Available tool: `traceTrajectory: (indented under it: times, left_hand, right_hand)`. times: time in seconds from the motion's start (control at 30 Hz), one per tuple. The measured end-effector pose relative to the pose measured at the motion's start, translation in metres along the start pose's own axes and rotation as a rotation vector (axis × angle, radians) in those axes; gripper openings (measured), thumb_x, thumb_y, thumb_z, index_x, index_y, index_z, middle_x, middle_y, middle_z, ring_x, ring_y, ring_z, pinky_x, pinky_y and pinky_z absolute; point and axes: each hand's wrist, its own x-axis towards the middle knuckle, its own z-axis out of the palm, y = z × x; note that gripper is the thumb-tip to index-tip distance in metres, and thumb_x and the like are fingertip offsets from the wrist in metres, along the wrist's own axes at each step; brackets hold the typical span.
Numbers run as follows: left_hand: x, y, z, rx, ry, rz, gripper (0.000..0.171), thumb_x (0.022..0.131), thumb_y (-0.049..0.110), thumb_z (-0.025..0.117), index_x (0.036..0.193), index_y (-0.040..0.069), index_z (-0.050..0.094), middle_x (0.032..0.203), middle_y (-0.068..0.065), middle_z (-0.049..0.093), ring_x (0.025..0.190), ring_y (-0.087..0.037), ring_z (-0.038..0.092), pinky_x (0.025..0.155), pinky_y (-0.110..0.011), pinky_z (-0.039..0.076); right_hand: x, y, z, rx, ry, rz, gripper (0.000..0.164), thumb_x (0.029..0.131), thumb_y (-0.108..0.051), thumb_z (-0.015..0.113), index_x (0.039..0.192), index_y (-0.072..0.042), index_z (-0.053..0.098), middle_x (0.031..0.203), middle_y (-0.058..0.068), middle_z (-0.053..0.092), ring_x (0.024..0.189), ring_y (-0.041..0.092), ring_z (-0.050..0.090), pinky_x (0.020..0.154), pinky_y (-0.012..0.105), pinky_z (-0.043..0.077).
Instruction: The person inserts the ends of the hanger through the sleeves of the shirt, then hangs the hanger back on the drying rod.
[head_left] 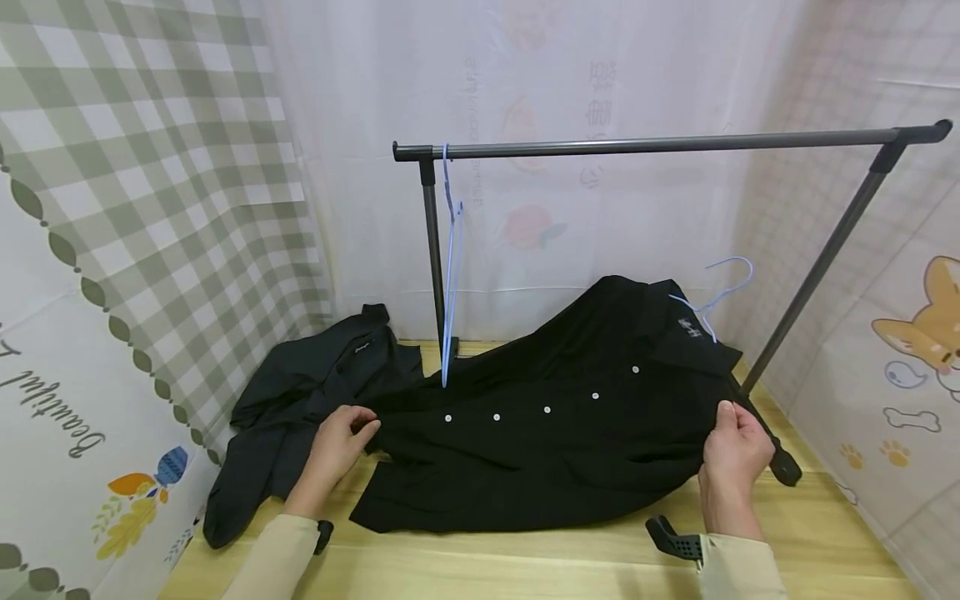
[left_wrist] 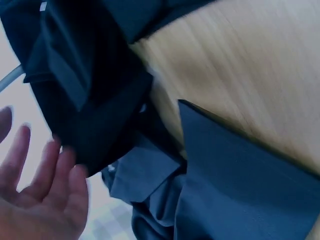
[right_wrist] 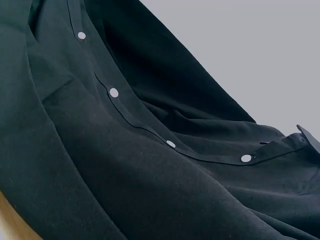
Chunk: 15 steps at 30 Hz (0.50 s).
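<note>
While one right hand [head_left: 735,454] pinches the edge of one black shirt [head_left: 525,467], the one left hand [head_left: 337,442] holds nothing, its fingers loose and a bit apart, just beside the shirt's other end. From where I stand, the shirt lies spread over the tabletop [head_left: 450,571], in front of one rack [head_left: 660,144], with its collar on the right. I count five white buttons [head_left: 547,409] in a row down it. There are two blue hangers: one hanger [head_left: 448,333] hangs from the rack's bar, and one hook [head_left: 742,268] pokes out by the collar. One dark top [head_left: 292,400] lies in a heap on the left. Two black straps [head_left: 678,546] circle the wrists, one each.
</note>
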Motion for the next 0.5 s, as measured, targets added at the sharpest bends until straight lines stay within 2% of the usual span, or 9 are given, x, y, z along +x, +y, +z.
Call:
traceTrajectory:
  times: [0.1, 0.17, 0.23, 0.33, 0.43, 0.5]
  left_hand:
    - [0.009, 0.000, 0.004, 0.037, 0.055, 0.032, 0.027, 0.097, 0.023, 0.067, 0.115, 0.004, 0.069, 0.116, -0.015, 0.061, 0.105, -0.034, 0.057, 0.088, -0.052, 0.047]
    - [0.014, 0.002, 0.008, 0.062, 0.048, 0.049, 0.031, 0.097, 0.026, 0.067, 0.119, 0.003, 0.068, 0.120, -0.017, 0.061, 0.109, -0.036, 0.057, 0.090, -0.053, 0.046]
    - [0.019, 0.004, 0.013, 0.107, -0.003, 0.058, 0.037, 0.097, 0.029, 0.067, 0.123, 0.004, 0.067, 0.123, -0.017, 0.061, 0.113, -0.037, 0.056, 0.093, -0.054, 0.045]
    - [0.024, 0.007, 0.023, 0.233, -0.117, 0.067, 0.045, 0.096, 0.034, 0.067, 0.129, 0.003, 0.064, 0.126, -0.018, 0.061, 0.116, -0.040, 0.055, 0.096, -0.057, 0.042]
    - [0.024, 0.010, 0.031, 0.351, -0.188, 0.107, 0.037, 0.093, 0.031, 0.070, 0.120, 0.005, 0.069, 0.114, -0.014, 0.066, 0.106, -0.037, 0.059, 0.093, -0.055, 0.044]
    - [0.022, 0.012, 0.034, 0.348, -0.213, 0.142, 0.023, 0.092, 0.024, 0.073, 0.107, 0.007, 0.072, 0.101, -0.009, 0.068, 0.095, -0.031, 0.062, 0.087, -0.050, 0.047]
  right_hand:
    - [0.000, 0.000, 0.000, 0.034, 0.019, -0.008, 0.017, 0.100, -0.020, 0.060, 0.093, -0.010, 0.072, 0.089, -0.012, 0.057, 0.104, 0.009, 0.047, 0.094, 0.023, 0.035]
    - [0.000, 0.000, -0.001, 0.044, 0.016, -0.004, 0.017, 0.100, -0.020, 0.060, 0.089, -0.013, 0.072, 0.090, -0.011, 0.057, 0.103, 0.008, 0.047, 0.092, 0.022, 0.034]
    - [0.000, 0.000, -0.001, 0.048, 0.015, -0.001, 0.018, 0.100, -0.020, 0.060, 0.089, -0.013, 0.072, 0.090, -0.009, 0.056, 0.103, 0.008, 0.046, 0.092, 0.022, 0.034]
    - [-0.001, 0.000, -0.001, 0.041, 0.012, 0.007, 0.017, 0.100, -0.020, 0.059, 0.092, -0.012, 0.072, 0.092, -0.011, 0.056, 0.105, 0.008, 0.046, 0.095, 0.023, 0.034]
    - [-0.001, -0.001, -0.001, 0.047, 0.016, 0.010, 0.017, 0.100, -0.019, 0.059, 0.095, -0.010, 0.073, 0.092, -0.012, 0.056, 0.106, 0.009, 0.047, 0.097, 0.023, 0.034]
    - [-0.001, -0.001, -0.001, 0.055, 0.016, 0.010, 0.017, 0.100, -0.019, 0.059, 0.094, -0.009, 0.073, 0.092, -0.012, 0.056, 0.106, 0.009, 0.047, 0.096, 0.023, 0.035]
